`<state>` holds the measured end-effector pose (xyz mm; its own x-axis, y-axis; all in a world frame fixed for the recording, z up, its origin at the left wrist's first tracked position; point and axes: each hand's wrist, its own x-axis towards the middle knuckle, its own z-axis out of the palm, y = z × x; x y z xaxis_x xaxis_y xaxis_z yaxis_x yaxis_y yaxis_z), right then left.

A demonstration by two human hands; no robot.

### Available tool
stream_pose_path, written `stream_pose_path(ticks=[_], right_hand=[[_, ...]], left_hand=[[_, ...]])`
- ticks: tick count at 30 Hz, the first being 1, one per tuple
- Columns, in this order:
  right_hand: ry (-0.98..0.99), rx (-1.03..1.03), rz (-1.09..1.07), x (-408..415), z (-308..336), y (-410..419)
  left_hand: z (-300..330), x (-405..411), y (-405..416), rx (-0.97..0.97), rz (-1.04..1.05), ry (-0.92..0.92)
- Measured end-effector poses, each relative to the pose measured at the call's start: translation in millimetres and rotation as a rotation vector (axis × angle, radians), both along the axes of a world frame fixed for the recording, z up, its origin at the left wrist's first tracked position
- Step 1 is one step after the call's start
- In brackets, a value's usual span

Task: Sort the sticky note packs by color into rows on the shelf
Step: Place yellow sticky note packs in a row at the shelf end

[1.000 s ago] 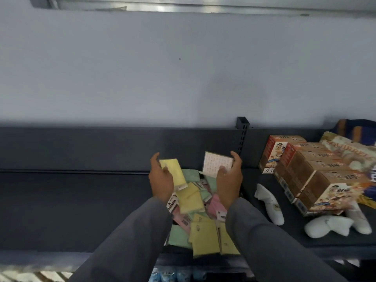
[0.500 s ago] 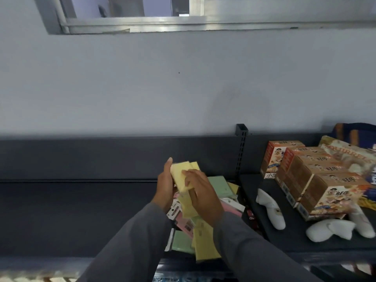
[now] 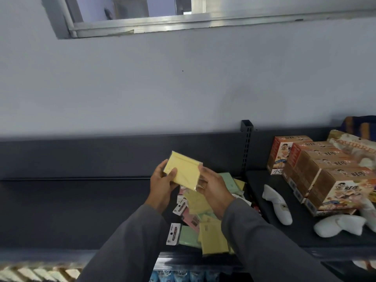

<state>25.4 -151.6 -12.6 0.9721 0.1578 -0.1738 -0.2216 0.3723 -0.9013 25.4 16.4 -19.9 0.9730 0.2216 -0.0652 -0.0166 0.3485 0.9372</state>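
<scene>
Two yellow sticky note packs (image 3: 184, 171), stacked together in clear wrap, are held up above the dark shelf (image 3: 81, 210). My left hand (image 3: 161, 185) grips their left edge with the thumb on top. My right hand (image 3: 213, 188) holds the right edge with its fingers. Below my hands lies a loose pile of packs (image 3: 200, 222) in yellow, green and pink, partly hidden by my forearms. A green pack (image 3: 228, 181) sticks out at the back of the pile.
A perforated upright post (image 3: 246, 147) divides the shelf. To its right stand several orange snack boxes (image 3: 325, 174) and white socks (image 3: 277, 204). The shelf's left half is bare dark metal. A window frame (image 3: 142, 23) is set high in the wall.
The right hand put down the white-backed pack and came over to the left hand. Both hands now hold the yellow packs together, raised a little higher. The camera tilted up.
</scene>
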Motion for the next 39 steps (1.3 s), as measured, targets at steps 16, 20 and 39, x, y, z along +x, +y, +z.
stream_pose_path(ticks=[16,20,39], right_hand=[[-0.024,-0.646,-0.056,11,10,3],[0.114,-0.587,0.045,17,12,7],[-0.198,-0.346,0.072,10,23,22]], left_hand=[[-14,-25,12,0.345,-0.083,-0.131],[-12,-25,10,0.340,-0.058,-0.165],[-12,-41,37,0.367,-0.043,0.026]])
